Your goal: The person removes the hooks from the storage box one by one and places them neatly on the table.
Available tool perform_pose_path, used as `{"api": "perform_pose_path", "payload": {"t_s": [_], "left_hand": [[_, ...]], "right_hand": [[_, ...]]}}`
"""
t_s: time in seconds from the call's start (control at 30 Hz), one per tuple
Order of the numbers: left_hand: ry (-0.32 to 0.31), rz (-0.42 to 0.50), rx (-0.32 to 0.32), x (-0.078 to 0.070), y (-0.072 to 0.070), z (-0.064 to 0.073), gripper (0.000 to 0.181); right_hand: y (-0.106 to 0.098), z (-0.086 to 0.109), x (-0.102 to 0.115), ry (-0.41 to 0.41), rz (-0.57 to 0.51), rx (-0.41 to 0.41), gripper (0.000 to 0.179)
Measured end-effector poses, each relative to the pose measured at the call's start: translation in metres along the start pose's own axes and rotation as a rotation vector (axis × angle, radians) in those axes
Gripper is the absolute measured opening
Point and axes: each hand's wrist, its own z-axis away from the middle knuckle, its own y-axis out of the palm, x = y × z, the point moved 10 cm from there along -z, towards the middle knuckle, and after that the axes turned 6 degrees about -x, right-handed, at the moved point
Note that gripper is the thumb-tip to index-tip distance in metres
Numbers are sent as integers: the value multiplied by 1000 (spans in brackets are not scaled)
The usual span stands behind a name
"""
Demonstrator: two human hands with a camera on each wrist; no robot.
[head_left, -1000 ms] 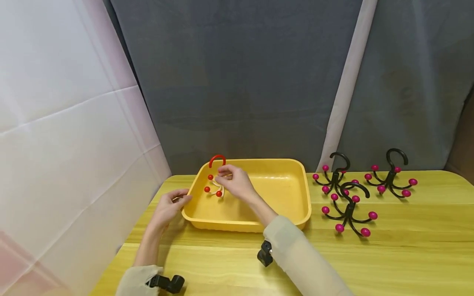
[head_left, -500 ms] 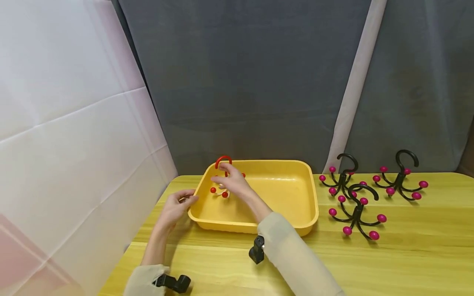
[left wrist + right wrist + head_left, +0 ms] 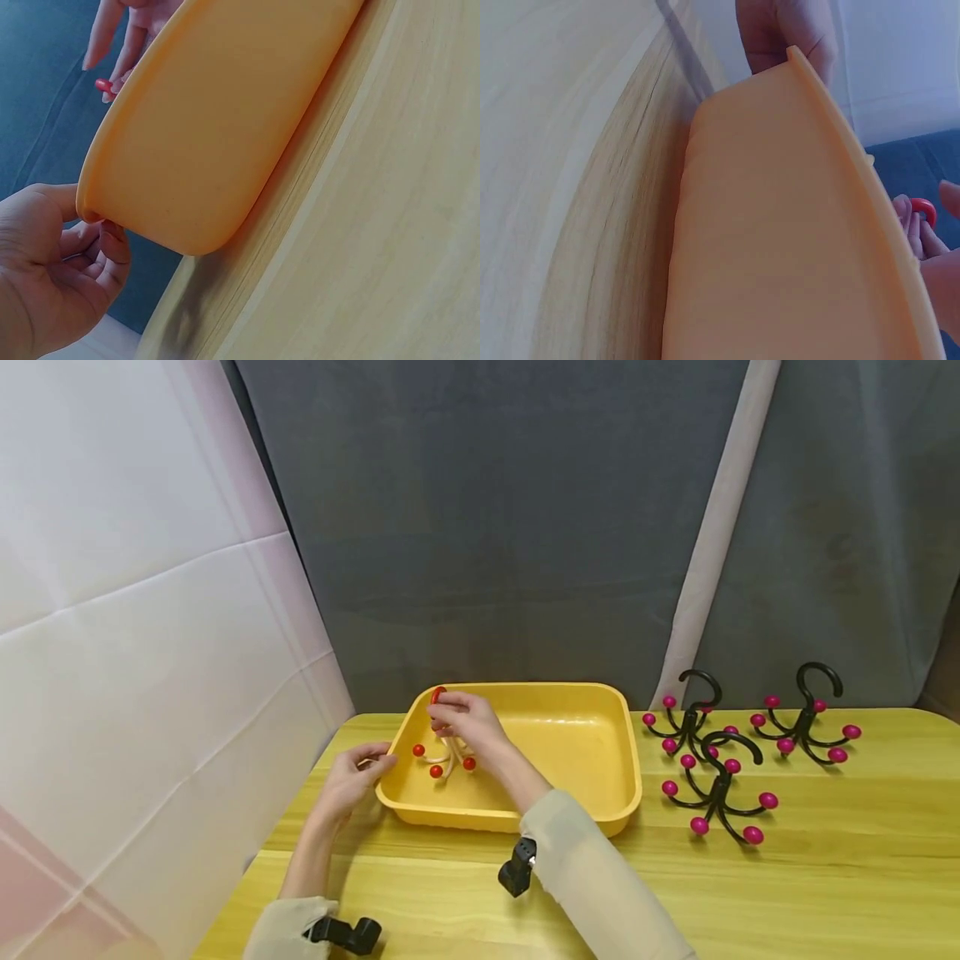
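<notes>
In the head view my right hand (image 3: 478, 727) is over the left part of a yellow plastic tray (image 3: 562, 768). It grips the red hook of a multi-arm hook hanger (image 3: 452, 752), which has cream arms tipped with red balls. The hanger's arms spread just above or on the tray floor; I cannot tell whether they touch it. A bit of the red hook (image 3: 925, 211) shows by the fingers in the right wrist view. My left hand (image 3: 348, 781) pinches the tray's left rim, thumb above and curled fingers below, as the left wrist view shows.
Three black hook hangers with pink balls stand right of the tray: one at the back (image 3: 690, 720), one farther right (image 3: 804, 722), one in front (image 3: 720, 795). The wooden table (image 3: 450, 877) meets a grey curtain (image 3: 487, 527) behind and white cloth (image 3: 150, 652) at left.
The right hand opened around the hook, then closed on it. The red-and-cream hanger has turned, and its hook now leans into the fingers. The left hand keeps its place on the rim.
</notes>
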Motion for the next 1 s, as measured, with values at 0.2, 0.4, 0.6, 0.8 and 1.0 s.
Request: {"api": "perform_pose_path", "payload": {"t_s": [0.2, 0.4, 0.6, 0.8, 1.0], "left_hand": [[-12, -5, -1, 2, -1, 1, 38], [-8, -19, 0, 1, 0, 1, 38], [-6, -16, 1, 0, 0, 0, 38], [-13, -19, 6, 1, 1, 0, 37], [-12, -28, 7, 0, 0, 0, 39]], "right_hand": [[-6, 5, 4, -40, 130, -53, 40], [-11, 10, 12, -107, 207, -94, 29], [-10, 15, 24, -180, 320, -85, 25], [-12, 21, 40, -273, 407, -74, 21], [-23, 27, 53, -325, 404, -73, 19]]}}
